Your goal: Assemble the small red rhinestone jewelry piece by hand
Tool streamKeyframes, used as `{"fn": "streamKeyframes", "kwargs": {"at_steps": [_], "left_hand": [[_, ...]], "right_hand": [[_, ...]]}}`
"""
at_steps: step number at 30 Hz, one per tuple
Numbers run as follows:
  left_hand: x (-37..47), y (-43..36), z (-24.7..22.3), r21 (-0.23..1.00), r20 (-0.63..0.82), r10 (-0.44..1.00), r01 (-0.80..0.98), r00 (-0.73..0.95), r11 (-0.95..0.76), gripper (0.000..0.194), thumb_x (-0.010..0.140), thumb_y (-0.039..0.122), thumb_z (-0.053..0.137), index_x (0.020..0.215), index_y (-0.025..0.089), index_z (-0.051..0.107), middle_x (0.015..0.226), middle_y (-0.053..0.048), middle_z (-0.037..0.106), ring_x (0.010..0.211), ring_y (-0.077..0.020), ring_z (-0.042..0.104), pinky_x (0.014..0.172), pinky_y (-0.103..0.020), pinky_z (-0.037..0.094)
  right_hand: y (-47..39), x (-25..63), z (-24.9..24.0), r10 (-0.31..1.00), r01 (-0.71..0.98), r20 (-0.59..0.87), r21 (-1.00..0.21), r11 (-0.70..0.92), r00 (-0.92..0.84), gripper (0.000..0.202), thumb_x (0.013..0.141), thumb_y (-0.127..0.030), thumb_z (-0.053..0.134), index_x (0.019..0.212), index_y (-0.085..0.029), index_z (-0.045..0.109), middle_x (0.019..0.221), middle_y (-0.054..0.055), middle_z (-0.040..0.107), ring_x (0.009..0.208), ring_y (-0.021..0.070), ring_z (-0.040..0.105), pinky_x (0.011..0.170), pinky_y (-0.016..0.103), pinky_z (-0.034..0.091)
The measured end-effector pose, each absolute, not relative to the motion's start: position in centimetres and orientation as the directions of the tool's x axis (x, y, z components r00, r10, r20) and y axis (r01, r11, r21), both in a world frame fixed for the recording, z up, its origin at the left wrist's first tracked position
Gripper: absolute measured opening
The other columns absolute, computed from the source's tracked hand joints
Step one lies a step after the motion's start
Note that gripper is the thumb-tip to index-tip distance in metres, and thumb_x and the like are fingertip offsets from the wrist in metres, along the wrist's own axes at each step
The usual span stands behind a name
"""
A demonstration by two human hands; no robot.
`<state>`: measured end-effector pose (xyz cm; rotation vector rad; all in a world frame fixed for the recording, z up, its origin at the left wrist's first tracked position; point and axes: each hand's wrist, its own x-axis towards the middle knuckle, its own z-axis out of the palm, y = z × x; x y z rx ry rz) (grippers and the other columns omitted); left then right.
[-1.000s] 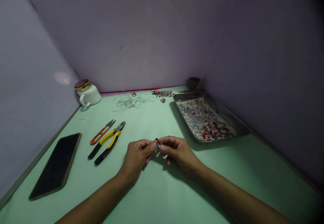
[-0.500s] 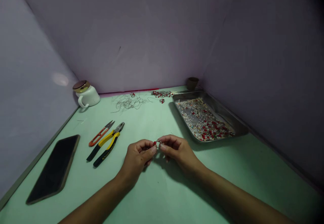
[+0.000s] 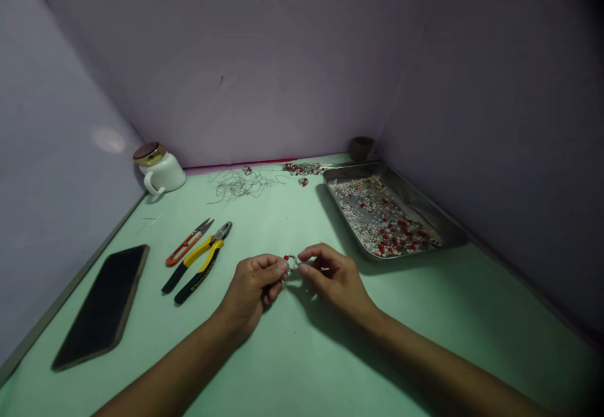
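Between the thumb and forefinger of my left hand (image 3: 257, 288) is a small ring of beads (image 3: 292, 262), with one red bead and several clear or silvery ones. My right hand (image 3: 335, 278) is just to the right of the ring. Its thumb and forefinger are parted, and the thumb tip is beside the ring's right edge; whether it touches cannot be made out. Both hands are above the pale green table top (image 3: 302, 366).
Yellow-black pliers (image 3: 201, 263), orange thread snips (image 3: 189, 243) and a phone (image 3: 104, 307) lie on the left. Behind are a lidded white mug (image 3: 165, 175), tangled wire (image 3: 240, 185), finished-looking beadwork (image 3: 302, 169) and a brown cup (image 3: 361, 148). A metal tray (image 3: 453, 234) of beads stands right.
My right thumb and forefinger have parted more and come away from the beads. My left hand keeps its pinch, and more of the bead ring shows. The view has shifted slightly.
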<state>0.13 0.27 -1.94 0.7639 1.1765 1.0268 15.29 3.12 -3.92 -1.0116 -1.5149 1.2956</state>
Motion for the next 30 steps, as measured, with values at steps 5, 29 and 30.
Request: {"fn": "streamKeyframes", "kwargs": {"at_steps": [5,29,30], "left_hand": [[0.4,0.2,-1.8,0.925,-0.343,0.939,-0.17,0.017,0.34,0.025,0.068,0.034,0.064,0.056,0.015,0.054,0.036,0.007,0.042,0.035,-0.004,0.029,0.037,-0.019,0.015],[0.6,-0.3,-1.8,0.966,-0.21,0.975,0.138,-0.077,0.219,0.008,0.066,0.022,0.063,0.063,0.015,0.063,0.041,0.006,0.048,0.039,-0.0067,0.04,0.038,-0.019,0.031],[0.6,-0.3,-2.0,0.968,-0.199,0.977,0.14,-0.074,0.208,0.007,0.067,0.022,0.062,0.063,0.015,0.062,0.041,0.006,0.048,0.039,-0.0068,0.041,0.038,-0.019,0.031]], "right_hand": [[2.7,15.3,-4.0,0.925,0.14,0.189,-0.959,0.246,-0.331,0.007,0.07,-0.023,0.064,0.075,-0.019,0.067,0.069,0.003,0.063,0.058,0.013,0.053,0.054,0.028,0.043],[2.8,15.2,-3.8,0.929,0.031,-0.018,-0.999,-0.007,-0.371,0.009,0.069,-0.025,0.062,0.069,-0.015,0.064,0.057,0.0,0.056,0.047,0.0095,0.046,0.043,0.024,0.038],[2.7,15.3,-3.9,0.929,0.039,-0.006,-0.999,0.01,-0.369,0.009,0.069,-0.024,0.061,0.069,-0.015,0.063,0.058,0.001,0.057,0.047,0.0096,0.046,0.043,0.024,0.038]]}}
